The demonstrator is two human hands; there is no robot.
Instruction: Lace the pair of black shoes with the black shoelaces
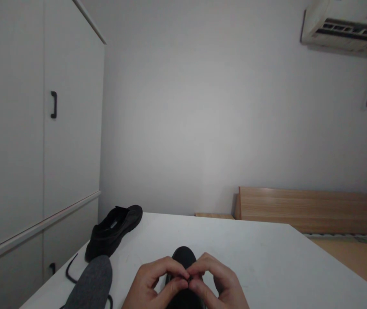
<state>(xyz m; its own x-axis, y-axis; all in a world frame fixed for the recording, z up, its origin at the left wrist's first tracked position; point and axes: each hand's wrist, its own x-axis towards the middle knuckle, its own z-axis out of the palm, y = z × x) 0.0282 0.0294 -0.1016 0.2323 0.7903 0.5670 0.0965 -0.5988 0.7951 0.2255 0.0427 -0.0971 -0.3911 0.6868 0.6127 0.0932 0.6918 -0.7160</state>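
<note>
A black shoe [184, 256] lies on the white table at the bottom centre, its rounded toe pointing away from me. Over its upper, my left hand [159, 281] and my right hand [217, 281] meet, thumb and forefinger of each pinched together at the fingertips. Whatever dark bit sits between the fingertips is too small to make out. Much of the shoe is hidden behind my hands. Left of them rests a grey insole [91, 285], with a black shoelace [69, 271] curving out beside it.
Another black shoe [115, 229] stands at the table's [250, 257] left edge. A white wardrobe [74, 128] rises on the left. Behind the table on the right is a wooden headboard [305, 209] with a bed, and an air conditioner [347, 25] hangs high on the wall.
</note>
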